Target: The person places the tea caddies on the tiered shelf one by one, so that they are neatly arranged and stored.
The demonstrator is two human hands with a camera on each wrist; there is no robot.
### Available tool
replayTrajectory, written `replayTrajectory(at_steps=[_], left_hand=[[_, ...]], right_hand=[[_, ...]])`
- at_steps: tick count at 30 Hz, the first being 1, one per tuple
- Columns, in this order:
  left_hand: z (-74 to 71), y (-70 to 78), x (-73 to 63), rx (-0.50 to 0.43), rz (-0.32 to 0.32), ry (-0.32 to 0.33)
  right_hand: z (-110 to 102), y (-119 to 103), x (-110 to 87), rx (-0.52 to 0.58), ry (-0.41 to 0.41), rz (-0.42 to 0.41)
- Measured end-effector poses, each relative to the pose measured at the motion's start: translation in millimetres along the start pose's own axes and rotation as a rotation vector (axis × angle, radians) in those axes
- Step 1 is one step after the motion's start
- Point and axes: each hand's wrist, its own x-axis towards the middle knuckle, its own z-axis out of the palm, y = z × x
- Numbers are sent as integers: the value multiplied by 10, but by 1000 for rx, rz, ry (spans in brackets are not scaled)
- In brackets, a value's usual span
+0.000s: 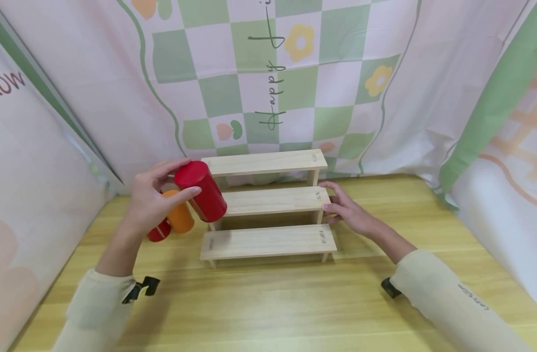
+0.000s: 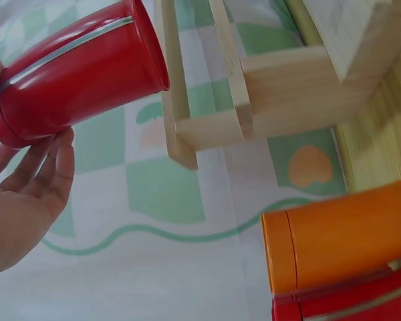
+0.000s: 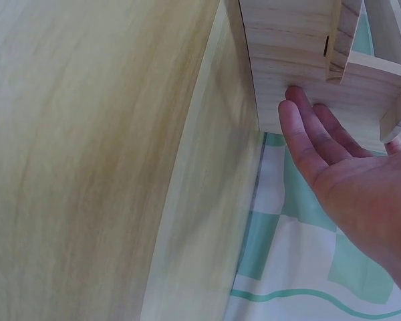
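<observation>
My left hand (image 1: 148,198) grips a red canister (image 1: 206,195) near its upper end, thumb on one side and fingers on the other. The canister is tilted in the air, overlapping the left end of a three-step wooden rack (image 1: 272,200) in the head view. In the left wrist view a pale seam runs along the red canister (image 2: 80,67). At the rack's right side, my right hand (image 1: 349,212) touches the end of the middle step. Its fingers (image 3: 307,137) lie nearly straight against the side panel in the right wrist view.
An orange canister (image 1: 181,218) and another red canister (image 1: 160,231) stand side by side left of the rack, partly behind my left hand. The rack stands on a wood-grain table (image 1: 268,303). A checkered cloth (image 1: 255,93) hangs behind, with more cloth at both sides.
</observation>
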Motion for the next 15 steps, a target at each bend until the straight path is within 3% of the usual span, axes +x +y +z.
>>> replayTrajectory(at_steps=[4, 11, 15], left_hand=[[99, 15, 52, -57, 10, -7], [267, 37, 148, -68, 2, -14], [385, 48, 223, -109, 29, -9]], right_hand=[[1, 9, 2, 3, 1, 0], [2, 6, 10, -1, 0, -6], [7, -4, 11, -15, 2, 11]])
